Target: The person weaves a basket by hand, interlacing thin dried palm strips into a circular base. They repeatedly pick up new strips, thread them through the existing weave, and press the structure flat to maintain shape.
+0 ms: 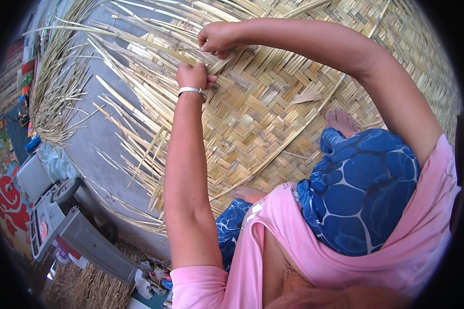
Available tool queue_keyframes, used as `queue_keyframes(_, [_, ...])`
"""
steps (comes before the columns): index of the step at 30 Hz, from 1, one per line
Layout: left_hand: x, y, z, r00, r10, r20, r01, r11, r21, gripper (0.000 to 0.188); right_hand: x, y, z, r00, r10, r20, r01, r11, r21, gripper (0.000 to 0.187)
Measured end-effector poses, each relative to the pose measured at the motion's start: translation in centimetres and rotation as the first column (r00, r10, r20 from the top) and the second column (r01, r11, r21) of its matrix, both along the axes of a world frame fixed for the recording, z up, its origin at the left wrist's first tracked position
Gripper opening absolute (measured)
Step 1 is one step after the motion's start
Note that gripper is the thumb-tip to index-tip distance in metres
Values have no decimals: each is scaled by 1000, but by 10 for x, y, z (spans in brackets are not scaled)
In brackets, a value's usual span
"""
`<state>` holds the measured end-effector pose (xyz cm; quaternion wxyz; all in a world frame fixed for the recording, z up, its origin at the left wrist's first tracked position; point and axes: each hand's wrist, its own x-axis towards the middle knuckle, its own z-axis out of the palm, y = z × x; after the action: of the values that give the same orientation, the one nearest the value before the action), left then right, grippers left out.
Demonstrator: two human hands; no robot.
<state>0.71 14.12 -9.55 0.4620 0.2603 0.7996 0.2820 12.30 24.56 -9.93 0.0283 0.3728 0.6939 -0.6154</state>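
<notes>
A large woven mat [263, 118] of flat, pale reed strips spreads under me, with long loose strip ends [144, 110] sticking out along its left side. My left hand [193, 77], with a light bracelet at the wrist, is closed on reed strips where the weave meets the loose ends. Just beyond it, my right hand [219, 39] pinches a reed strip, its fingers bent down toward the mat. The fingertips of both hands are partly hidden. My bare feet [341, 121] rest on the mat.
At far left a bundle of loose reeds [56, 98] lies on the grey floor [100, 149]. A grey wheeled cart [90, 242] stands at lower left, beside a clear plastic bag [58, 162]. A short loose strip [307, 97] lies on the mat.
</notes>
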Motion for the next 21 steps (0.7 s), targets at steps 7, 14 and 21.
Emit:
queue_keyframes(7, [-20,-7,0,962,-21,271,12,999,35,19,8,-6,5,965,233,123,-262,891,369,15])
queue_keyframes(14, [-25,-11,-3,936,-91,341,70,995,74,13,23,-33,23,940,268,209,-339,692,637,27])
queue_keyframes(21, [-24,-10,-11,956,-106,273,82,992,100,12,35,-48,3,945,283,167,-298,525,797,36])
